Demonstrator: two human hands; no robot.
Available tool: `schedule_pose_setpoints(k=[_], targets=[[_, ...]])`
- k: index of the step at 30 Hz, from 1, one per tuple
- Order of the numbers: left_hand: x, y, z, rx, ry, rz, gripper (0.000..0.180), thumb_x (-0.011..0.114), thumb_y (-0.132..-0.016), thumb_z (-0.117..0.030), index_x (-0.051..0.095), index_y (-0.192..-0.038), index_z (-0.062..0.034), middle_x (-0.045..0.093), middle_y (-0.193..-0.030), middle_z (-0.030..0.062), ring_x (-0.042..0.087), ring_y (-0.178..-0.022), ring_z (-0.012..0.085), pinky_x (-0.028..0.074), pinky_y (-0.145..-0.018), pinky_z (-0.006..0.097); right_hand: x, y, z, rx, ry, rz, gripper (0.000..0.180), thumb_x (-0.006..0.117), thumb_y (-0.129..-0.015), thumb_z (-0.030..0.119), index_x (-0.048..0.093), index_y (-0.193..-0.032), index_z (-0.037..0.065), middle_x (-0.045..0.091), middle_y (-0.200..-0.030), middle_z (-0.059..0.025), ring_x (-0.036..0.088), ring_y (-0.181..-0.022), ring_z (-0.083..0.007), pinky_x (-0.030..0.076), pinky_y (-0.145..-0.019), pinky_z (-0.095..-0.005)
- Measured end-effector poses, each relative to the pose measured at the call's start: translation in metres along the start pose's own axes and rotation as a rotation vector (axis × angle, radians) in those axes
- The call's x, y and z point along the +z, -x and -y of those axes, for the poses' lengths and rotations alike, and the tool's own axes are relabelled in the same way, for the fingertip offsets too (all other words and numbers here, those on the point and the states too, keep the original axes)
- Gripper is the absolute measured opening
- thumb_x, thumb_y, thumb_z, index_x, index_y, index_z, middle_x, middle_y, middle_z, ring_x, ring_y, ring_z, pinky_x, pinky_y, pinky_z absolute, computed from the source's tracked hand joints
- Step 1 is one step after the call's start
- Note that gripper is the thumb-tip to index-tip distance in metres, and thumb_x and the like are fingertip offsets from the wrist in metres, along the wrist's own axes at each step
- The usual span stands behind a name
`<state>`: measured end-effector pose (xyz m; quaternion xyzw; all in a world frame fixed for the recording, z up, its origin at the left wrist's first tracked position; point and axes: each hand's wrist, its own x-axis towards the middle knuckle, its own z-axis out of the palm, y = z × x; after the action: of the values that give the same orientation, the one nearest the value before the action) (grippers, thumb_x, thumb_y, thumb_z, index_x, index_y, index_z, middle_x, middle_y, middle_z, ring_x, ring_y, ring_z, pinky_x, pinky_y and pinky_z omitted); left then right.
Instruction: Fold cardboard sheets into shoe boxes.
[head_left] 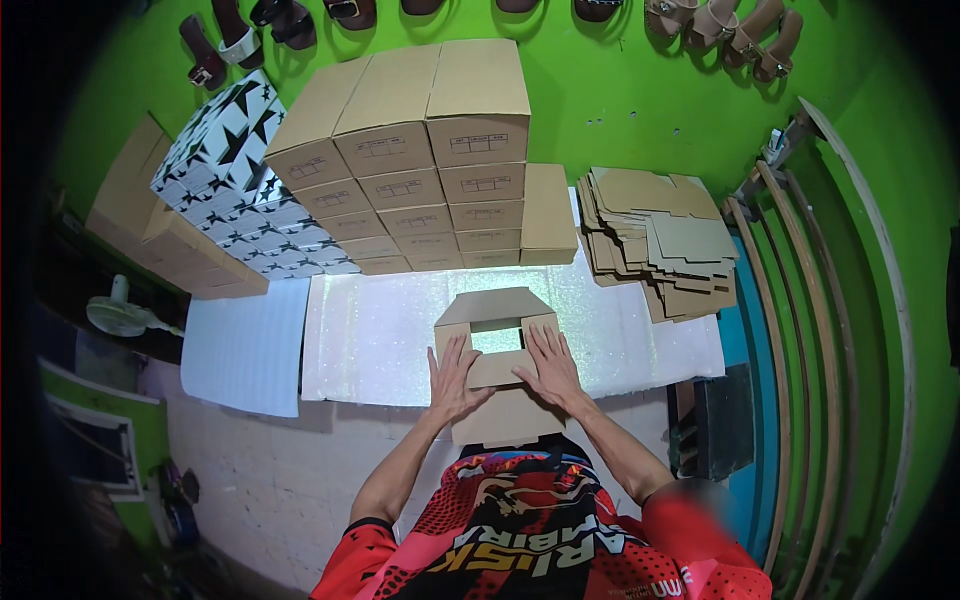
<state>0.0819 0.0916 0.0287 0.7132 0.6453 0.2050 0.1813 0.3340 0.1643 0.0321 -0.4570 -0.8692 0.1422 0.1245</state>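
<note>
A brown cardboard box [510,415], partly folded, lies at the table's near edge in front of my body. Its far flap [495,303] stands out beyond a rectangular gap in the middle, through which the shiny table surface shows. My left hand [456,380] rests on the box's left side panel, fingers stretched forward and thumb pointing inward. On the right side panel lies my right hand [551,370], its fingers also extended and its thumb on the near flap [500,370]. Neither hand is closed round the cardboard.
The table [370,340] has a pale, glittery cover. Brown boxes [400,190] are stacked at the back, beside star-patterned boxes [225,160]. Flattened cardboard [655,230] is piled at the right. A wooden rack [800,300] stands far right, a fan [125,312] left. Sandals hang on the green wall.
</note>
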Motion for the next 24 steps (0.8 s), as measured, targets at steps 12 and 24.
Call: schedule_pose_setpoints(k=[12, 24], targets=[[0.003, -0.002, 0.0, -0.06, -0.039, 0.076, 0.092, 0.085, -0.072, -0.054, 0.054, -0.147, -0.0111, 0.026, -0.171, 0.0219, 0.018, -0.162, 0.0377, 0.003, -0.126, 0.071, -0.008, -0.011, 0.008, 0.156, -0.031, 0.154, 0.09, 0.053, -0.092, 0.079, 0.057, -0.152, 0.012, 0.031, -0.172, -0.015, 0.019, -0.162, -0.0365, 0.001, -0.131, -0.0591], [-0.003, -0.004, 0.002, -0.023, -0.004, 0.068, 0.098, 0.087, -0.074, -0.05, 0.05, -0.154, -0.0095, 0.027, -0.172, 0.0196, 0.015, -0.162, 0.0386, 0.002, -0.126, 0.071, -0.004, -0.001, -0.01, -0.041, -0.144, -0.036, 0.103, 0.07, -0.082, 0.077, 0.048, -0.158, 0.01, 0.032, -0.171, -0.0166, 0.024, -0.16, -0.0379, 0.011, -0.13, -0.0605]])
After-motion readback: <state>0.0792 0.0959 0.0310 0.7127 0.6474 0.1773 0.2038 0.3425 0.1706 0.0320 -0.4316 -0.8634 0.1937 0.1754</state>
